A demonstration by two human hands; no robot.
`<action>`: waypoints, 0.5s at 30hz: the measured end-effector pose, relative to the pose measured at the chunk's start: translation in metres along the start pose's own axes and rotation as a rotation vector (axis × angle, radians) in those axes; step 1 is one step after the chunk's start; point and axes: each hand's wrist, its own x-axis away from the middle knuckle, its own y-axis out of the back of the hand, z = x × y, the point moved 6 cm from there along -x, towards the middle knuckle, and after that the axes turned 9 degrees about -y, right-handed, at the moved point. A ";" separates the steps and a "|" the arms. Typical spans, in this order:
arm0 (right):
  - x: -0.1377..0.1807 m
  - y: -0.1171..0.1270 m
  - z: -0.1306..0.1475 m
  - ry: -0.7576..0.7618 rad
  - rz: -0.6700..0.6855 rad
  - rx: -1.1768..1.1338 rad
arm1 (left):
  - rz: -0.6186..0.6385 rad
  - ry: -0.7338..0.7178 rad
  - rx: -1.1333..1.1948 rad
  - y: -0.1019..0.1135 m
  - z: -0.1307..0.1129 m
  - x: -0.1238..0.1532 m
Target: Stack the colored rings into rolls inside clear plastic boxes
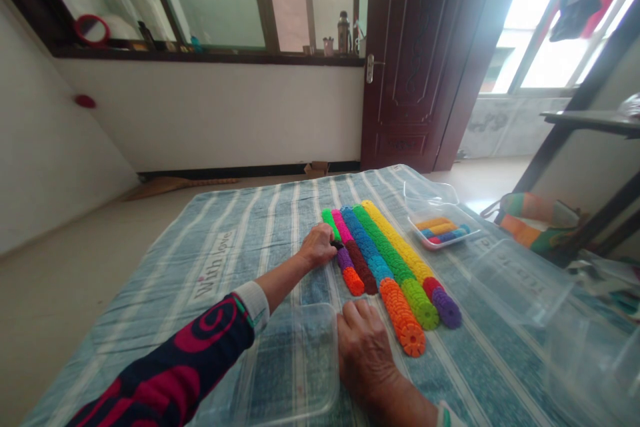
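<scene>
Long rows of coloured plastic discs (pixel 380 257) lie side by side on a blue striped cloth (pixel 240 247): green, pink, purple, orange, maroon, blue, yellow. My left hand (pixel 317 245) is stretched forward, fingers closed on the left side of the leftmost row, near a green and a dark disc. My right hand (pixel 365 343) rests on the cloth by the near end of the rows, fingers curled, next to the orange discs (pixel 403 317). What its fingers hold, if anything, is hidden.
A clear plastic tray (pixel 300 360) lies near my hands. A small clear box (pixel 443 228) with more coloured discs sits at the right. Further clear containers (pixel 520 280) lie at the right. A dark door (pixel 415 60) and a windowsill are behind.
</scene>
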 end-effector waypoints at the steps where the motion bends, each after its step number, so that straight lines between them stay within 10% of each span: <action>1: 0.000 0.000 0.000 0.001 0.001 0.000 | 0.007 0.001 0.003 0.000 0.000 0.000; 15: 0.001 -0.002 -0.002 -0.006 0.016 0.005 | -0.036 0.100 0.070 0.051 0.008 0.015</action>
